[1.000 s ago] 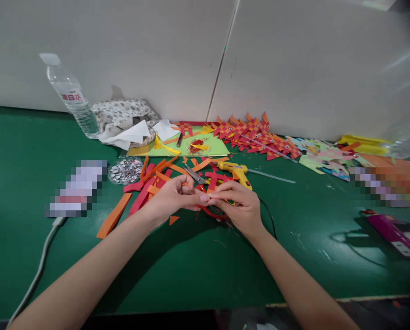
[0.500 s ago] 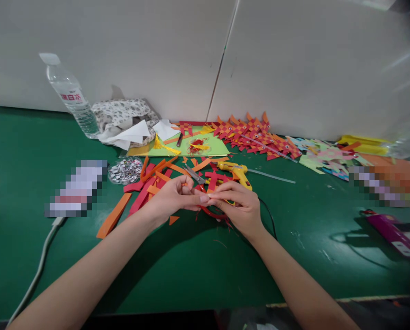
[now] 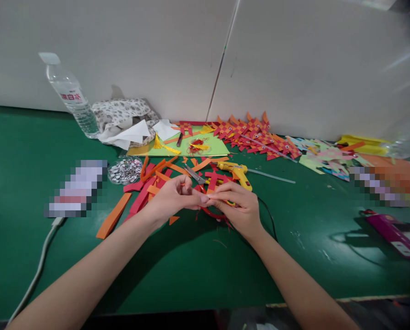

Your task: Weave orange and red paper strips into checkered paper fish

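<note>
My left hand (image 3: 172, 199) and my right hand (image 3: 237, 205) meet fingertip to fingertip over the green table (image 3: 198, 261). Both are closed in a pinch on something small between them; a red loop of cord or thread (image 3: 213, 214) hangs just under them. Red and orange paper strips (image 3: 150, 183) lie beneath and to the left. Scissors (image 3: 194, 175) and a yellow glue gun (image 3: 237, 172) rest just beyond my fingers.
A water bottle (image 3: 70, 96) stands back left beside a patterned cloth (image 3: 120, 113). A dish of googly eyes (image 3: 125, 170) sits left of the strips. Woven red-orange paper fish (image 3: 256, 135) are piled by the wall. A white cable (image 3: 36, 270) runs at left, a purple item (image 3: 394, 233) at right.
</note>
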`<state>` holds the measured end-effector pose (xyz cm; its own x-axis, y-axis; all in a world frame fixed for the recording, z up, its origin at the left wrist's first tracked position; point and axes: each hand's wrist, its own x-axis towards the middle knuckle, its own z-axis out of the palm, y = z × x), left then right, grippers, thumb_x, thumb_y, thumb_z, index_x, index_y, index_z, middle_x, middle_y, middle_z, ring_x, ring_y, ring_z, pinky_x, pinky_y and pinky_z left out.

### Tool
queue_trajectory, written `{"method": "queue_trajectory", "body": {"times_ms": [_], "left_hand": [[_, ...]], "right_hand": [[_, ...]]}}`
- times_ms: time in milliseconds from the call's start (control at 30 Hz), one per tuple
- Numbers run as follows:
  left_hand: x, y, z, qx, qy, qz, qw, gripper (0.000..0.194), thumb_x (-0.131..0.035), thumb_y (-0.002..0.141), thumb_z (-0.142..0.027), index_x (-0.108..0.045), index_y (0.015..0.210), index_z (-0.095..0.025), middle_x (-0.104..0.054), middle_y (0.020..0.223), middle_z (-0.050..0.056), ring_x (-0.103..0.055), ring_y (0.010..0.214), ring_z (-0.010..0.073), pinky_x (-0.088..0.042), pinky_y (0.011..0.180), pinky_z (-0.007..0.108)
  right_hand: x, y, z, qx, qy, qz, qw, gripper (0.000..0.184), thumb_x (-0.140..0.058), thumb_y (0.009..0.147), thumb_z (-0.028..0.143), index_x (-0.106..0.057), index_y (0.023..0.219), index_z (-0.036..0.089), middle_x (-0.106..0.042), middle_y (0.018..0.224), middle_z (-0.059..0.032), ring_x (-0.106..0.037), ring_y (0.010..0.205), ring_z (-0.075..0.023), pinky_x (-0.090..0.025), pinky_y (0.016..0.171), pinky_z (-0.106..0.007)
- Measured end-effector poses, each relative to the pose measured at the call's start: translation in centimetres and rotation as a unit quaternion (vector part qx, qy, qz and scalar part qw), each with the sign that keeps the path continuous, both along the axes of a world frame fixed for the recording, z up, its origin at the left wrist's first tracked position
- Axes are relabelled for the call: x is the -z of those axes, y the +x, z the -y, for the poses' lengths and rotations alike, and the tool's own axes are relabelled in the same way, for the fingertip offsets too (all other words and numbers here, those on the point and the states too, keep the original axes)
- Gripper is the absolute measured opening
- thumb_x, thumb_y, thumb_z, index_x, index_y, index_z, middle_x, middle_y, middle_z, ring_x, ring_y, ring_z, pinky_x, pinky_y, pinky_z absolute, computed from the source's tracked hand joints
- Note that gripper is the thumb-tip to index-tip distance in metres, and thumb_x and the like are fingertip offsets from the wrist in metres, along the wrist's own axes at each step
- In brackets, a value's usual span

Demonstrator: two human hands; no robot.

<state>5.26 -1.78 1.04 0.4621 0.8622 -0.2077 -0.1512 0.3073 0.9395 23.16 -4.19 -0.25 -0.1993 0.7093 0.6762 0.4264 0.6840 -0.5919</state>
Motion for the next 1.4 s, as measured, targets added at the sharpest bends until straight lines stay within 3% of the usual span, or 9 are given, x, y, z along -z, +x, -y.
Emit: {"method": "queue_trajectory", "body": {"times_ms": [200, 433, 633, 1000, 1400], "left_hand": [[0.33, 0.22, -0.01, 0.009, 0.0, 0.027, 1.0, 0.04, -0.074, 0.063, -0.016, -0.034, 0.066, -0.019, -0.062, 0.058, -0.006, -0.068, 0.067, 0.0138, -0.052, 0.064, 0.024], [0.25, 0.04, -0.04, 0.015, -0.02, 0.037, 0.999, 0.036, -0.076, 0.063, -0.02, -0.04, 0.069, -0.019, -0.06, 0.056, -0.007, -0.07, 0.077, 0.0179, -0.052, 0.065, 0.023], [0.16, 0.14, 0.03, 0.009, -0.028, 0.039, 0.999, 0.036, -0.076, 0.063, -0.019, -0.04, 0.068, -0.019, -0.061, 0.056, -0.007, -0.069, 0.071, 0.0152, -0.052, 0.063, 0.022], [-0.15, 0.18, 0.14, 0.007, -0.039, 0.03, 0.999, 0.039, -0.077, 0.062, -0.02, -0.038, 0.066, -0.019, -0.062, 0.058, -0.005, -0.07, 0.075, 0.018, -0.051, 0.066, 0.025], [-0.37, 0.07, 0.16, 0.012, -0.033, 0.013, 0.999, 0.042, -0.077, 0.061, -0.02, -0.035, 0.064, -0.019, -0.063, 0.061, -0.005, -0.068, 0.07, 0.0126, -0.051, 0.063, 0.02]], "right_hand": [[-0.25, -0.14, 0.02, 0.003, 0.013, 0.005, 1.0, 0.011, -0.07, 0.073, 0.015, -0.073, 0.08, 0.024, -0.065, 0.073, -0.0009, -0.061, 0.065, -0.0115, -0.049, 0.06, -0.024], [-0.22, 0.13, -0.03, 0.003, 0.009, -0.015, 1.0, 0.015, -0.069, 0.073, 0.014, -0.073, 0.083, 0.025, -0.065, 0.075, -0.0005, -0.061, 0.066, -0.0119, -0.049, 0.061, -0.025], [-0.23, 0.14, 0.02, 0.008, 0.012, -0.011, 1.0, 0.017, -0.07, 0.073, 0.015, -0.073, 0.084, 0.026, -0.065, 0.074, -0.0001, -0.061, 0.066, -0.012, -0.05, 0.061, -0.025], [-0.13, 0.26, 0.02, 0.003, 0.005, -0.01, 1.0, 0.015, -0.069, 0.074, 0.016, -0.073, 0.085, 0.026, -0.066, 0.075, -0.0004, -0.062, 0.067, -0.0124, -0.05, 0.061, -0.026], [-0.19, 0.05, 0.08, 0.0, 0.025, 0.007, 1.0, 0.014, -0.069, 0.073, 0.013, -0.073, 0.083, 0.023, -0.065, 0.074, -0.0019, -0.061, 0.065, -0.0124, -0.05, 0.06, -0.025]]}}
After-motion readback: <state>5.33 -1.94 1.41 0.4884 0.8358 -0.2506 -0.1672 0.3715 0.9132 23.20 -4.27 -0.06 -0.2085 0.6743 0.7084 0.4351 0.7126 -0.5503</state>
